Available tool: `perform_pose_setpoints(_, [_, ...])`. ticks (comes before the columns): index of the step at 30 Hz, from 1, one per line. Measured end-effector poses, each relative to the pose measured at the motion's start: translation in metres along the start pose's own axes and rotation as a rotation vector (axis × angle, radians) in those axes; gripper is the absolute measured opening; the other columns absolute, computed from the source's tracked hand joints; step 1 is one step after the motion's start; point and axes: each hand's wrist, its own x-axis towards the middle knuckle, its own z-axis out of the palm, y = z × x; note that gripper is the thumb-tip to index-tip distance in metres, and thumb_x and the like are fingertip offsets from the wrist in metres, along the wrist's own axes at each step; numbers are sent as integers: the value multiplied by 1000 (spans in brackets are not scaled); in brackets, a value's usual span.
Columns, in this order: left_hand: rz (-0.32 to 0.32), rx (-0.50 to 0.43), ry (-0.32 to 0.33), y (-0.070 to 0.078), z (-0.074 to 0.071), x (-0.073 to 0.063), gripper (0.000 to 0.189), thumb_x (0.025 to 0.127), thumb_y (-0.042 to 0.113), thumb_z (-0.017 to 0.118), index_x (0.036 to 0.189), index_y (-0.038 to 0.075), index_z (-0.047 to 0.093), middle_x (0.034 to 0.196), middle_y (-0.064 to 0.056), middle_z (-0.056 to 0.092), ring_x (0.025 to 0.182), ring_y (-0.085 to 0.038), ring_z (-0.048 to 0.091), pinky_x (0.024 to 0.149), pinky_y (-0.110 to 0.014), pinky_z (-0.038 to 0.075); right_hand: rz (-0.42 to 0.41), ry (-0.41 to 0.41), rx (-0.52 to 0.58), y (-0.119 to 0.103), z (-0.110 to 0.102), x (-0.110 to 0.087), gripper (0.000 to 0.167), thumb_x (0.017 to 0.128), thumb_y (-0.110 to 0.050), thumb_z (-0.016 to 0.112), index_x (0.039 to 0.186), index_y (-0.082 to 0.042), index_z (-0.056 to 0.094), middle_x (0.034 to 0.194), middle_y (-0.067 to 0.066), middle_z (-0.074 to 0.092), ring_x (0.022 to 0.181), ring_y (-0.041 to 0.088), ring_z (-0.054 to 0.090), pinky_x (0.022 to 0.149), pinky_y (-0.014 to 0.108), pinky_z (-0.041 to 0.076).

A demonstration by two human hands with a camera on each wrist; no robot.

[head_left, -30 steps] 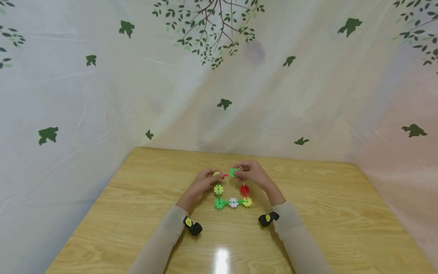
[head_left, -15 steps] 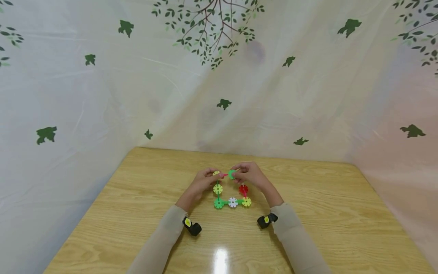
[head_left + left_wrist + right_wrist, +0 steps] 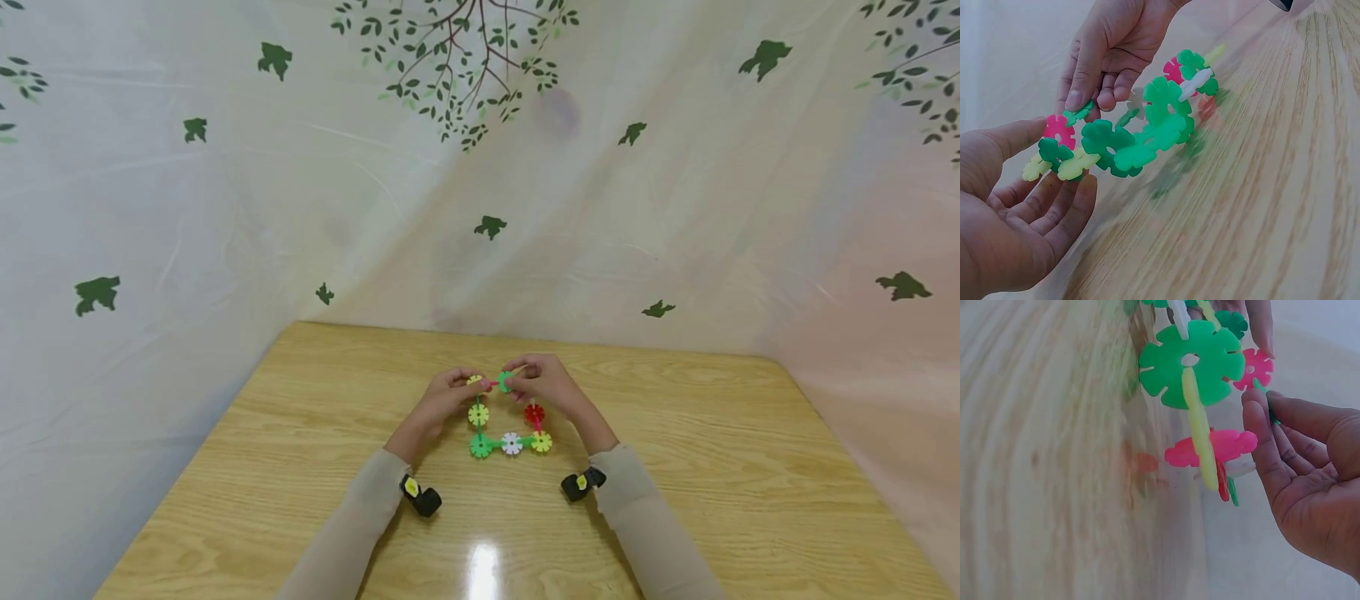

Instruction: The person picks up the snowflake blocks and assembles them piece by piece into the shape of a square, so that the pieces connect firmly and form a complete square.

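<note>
Slotted plastic snowflake discs, joined edge to edge, make a nearly square ring between the two hands. My left hand (image 3: 444, 400) grips its far left corner, with the thumb against a pink disc (image 3: 1059, 131) and fingers under a yellow disc (image 3: 1079, 164). Between thumb and fingertips, my right hand (image 3: 555, 387) pinches a green disc (image 3: 505, 382), whose edge is right at the pink disc's rim. Along the near side run a green disc (image 3: 481, 446), a white disc (image 3: 512, 443) and a yellow corner disc (image 3: 542, 442). A red disc (image 3: 534, 414) is on the right side.
The wooden table (image 3: 675, 467) reaches back to a pale curtain (image 3: 420, 275) printed with leaves and birds. Black wrist cameras sit on the left wrist (image 3: 422, 497) and right wrist (image 3: 582, 483). Light glares off the table's near part.
My right hand has moved slightly left with the green disc, closing the gap to the pink disc. The left hand keeps its grip on the corner, nearly still.
</note>
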Motion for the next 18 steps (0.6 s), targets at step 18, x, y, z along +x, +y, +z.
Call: perform_pose_setpoints(18, [0,-43,11,0,1,1,29,96,16,72,119,0,66,99,-3,76,91,-15,74,85,-28,60,-19,41,-18,-2,5,1,22,96,0,67,114,13,65,92,35,69,74,37,72,69,45,63])
